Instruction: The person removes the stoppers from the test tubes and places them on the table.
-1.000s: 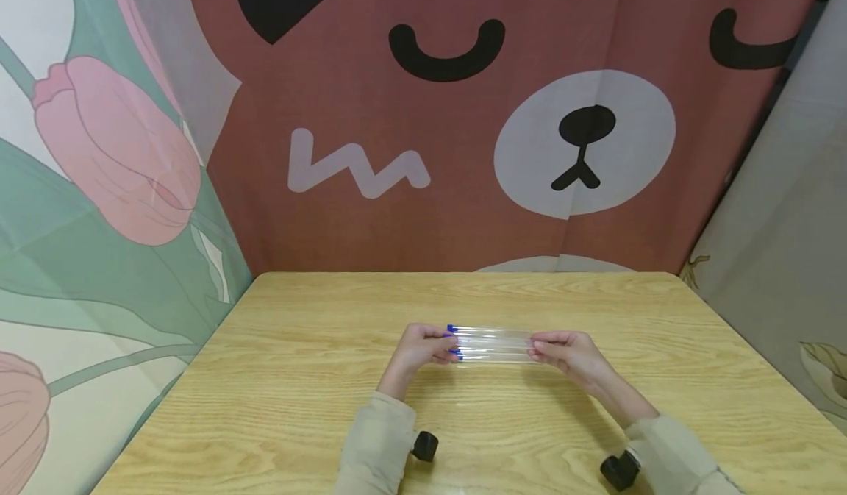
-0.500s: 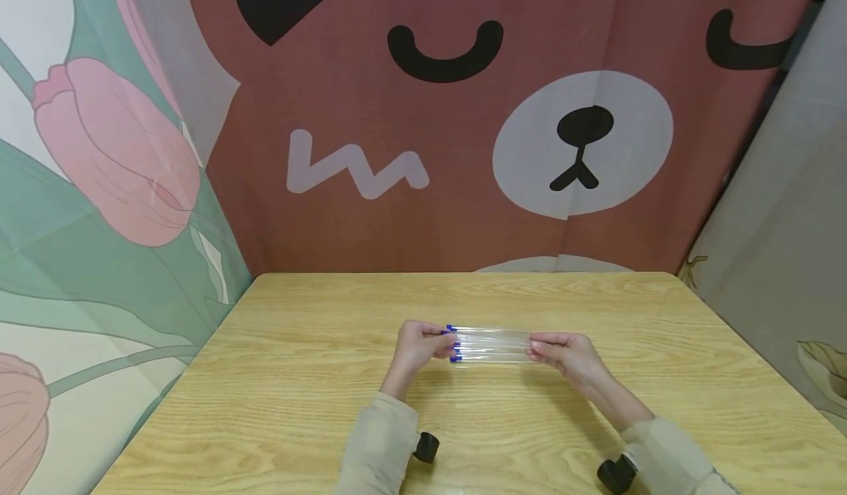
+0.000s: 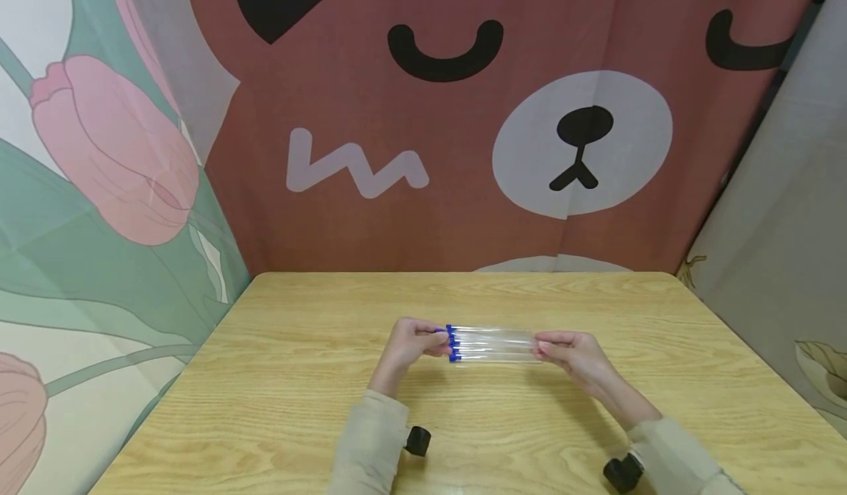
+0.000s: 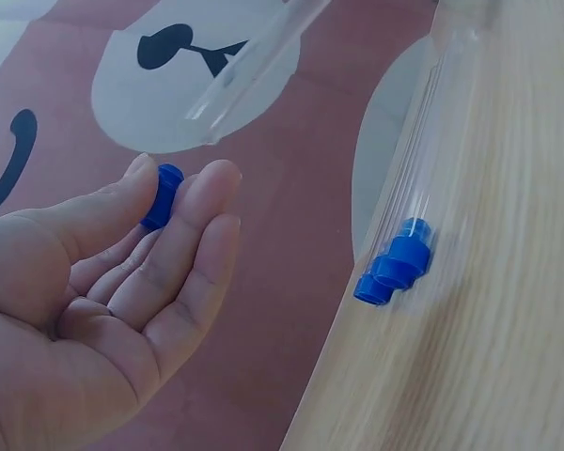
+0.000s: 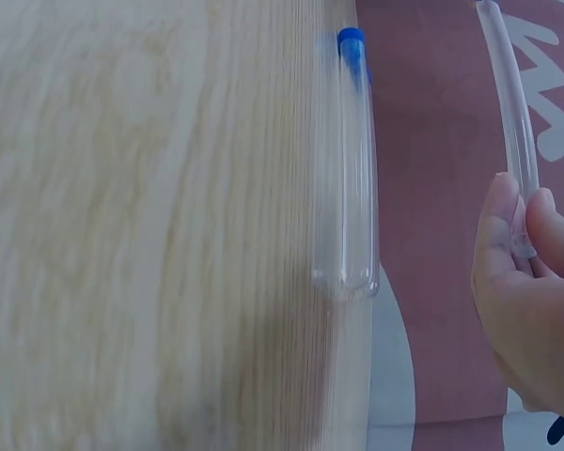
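My left hand pinches a small blue cap between thumb and fingers. My right hand holds a clear plastic test tube near its closed end, between thumb and fingertips. In the left wrist view the tube's open end points toward the cap, with a gap between them. Several more clear test tubes with blue caps lie side by side on the wooden table below, their capped ends toward my left hand. In the head view the held tube overlaps this row.
The light wooden table reaches back to a curtain with a bear print. A flower-print curtain hangs at the left and a grey one at the right. Black wrist cameras sit by both sleeves.
My left hand has drawn a little to the left, and the blue cap in it now stands apart from the tube. My right hand has shifted slightly right.
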### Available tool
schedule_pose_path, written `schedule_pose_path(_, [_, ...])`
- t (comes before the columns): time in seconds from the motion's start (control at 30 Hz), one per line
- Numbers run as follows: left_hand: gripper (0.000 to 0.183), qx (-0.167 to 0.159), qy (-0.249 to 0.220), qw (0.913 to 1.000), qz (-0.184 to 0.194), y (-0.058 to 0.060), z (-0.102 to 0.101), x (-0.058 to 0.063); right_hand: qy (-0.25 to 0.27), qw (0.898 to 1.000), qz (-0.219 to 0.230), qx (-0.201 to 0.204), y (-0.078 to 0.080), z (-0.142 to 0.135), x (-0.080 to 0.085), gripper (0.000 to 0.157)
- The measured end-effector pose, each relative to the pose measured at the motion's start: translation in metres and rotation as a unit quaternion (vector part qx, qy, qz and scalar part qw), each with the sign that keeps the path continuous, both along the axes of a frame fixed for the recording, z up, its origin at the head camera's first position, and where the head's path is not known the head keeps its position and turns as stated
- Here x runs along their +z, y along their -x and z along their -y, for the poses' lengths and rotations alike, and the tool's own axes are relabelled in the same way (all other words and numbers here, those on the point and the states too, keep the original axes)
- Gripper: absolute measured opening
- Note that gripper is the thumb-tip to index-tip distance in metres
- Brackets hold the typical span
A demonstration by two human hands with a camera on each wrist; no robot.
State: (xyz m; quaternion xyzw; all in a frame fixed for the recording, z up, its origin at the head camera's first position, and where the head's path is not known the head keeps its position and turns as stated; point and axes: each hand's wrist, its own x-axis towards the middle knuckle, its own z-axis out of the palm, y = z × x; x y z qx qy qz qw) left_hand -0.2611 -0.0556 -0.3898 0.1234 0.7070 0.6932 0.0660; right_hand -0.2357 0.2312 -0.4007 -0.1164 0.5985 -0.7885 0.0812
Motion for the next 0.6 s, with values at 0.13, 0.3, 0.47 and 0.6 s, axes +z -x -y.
schedule_pose_path(0.13, [0.022, 0.003, 0.001, 1.0, 0.0, 0.0, 0.005, 0.001, 0.015, 1.0, -0.009, 0.018, 0.0, -0.006, 0.0, 0.018])
schedule_pose_path(0.3, [0.021, 0.007, 0.002, 1.0, 0.005, 0.0, 0.007, 0.001, 0.018, 0.999, -0.008, 0.035, 0.0, -0.009, -0.002, 0.02])
schedule_pose_path(0.47, [0.02, 0.01, -0.006, 0.9999, 0.01, 0.002, 0.008, -0.002, 0.008, 0.999, 0.003, 0.042, 0.0, -0.013, -0.003, 0.02])
schedule_pose_path(0.6, [0.019, 0.01, -0.007, 0.9998, 0.012, 0.003, 0.009, -0.004, -0.006, 0.999, 0.015, 0.049, 0.001, -0.016, -0.005, 0.019])
